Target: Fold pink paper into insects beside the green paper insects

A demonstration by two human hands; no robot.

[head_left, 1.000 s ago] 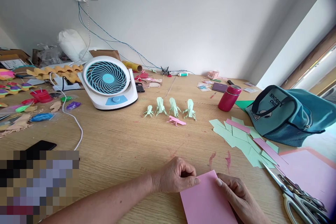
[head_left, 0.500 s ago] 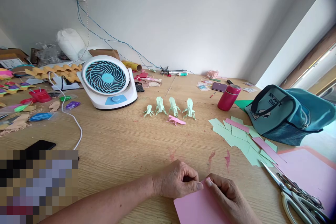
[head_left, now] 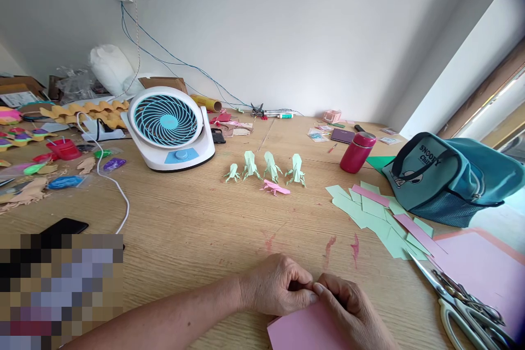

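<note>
Pink paper (head_left: 309, 333) lies low between two bare hands over the bench (head_left: 184, 246), its near end out of view; whether it rests on the wood cannot be told. The left hand (head_left: 281, 287) holds the sheet's far edge in a narrow grip, thumb toward the corner. The right hand (head_left: 348, 306) grips the same corner, its thumb on top, the two thumb tips close together. Their fingers hide any crease there. Working such an edge well seems to call for light, even pressure, with the corner squared before any line is pressed; a tug from one side could skew or wrinkle the sheet. A firm surface beneath would likely give a crisper line than a pinch in the air. Beyond stand four pale green folded figures (head_left: 269, 167); scissors (head_left: 453, 303) lie to the right.
</note>
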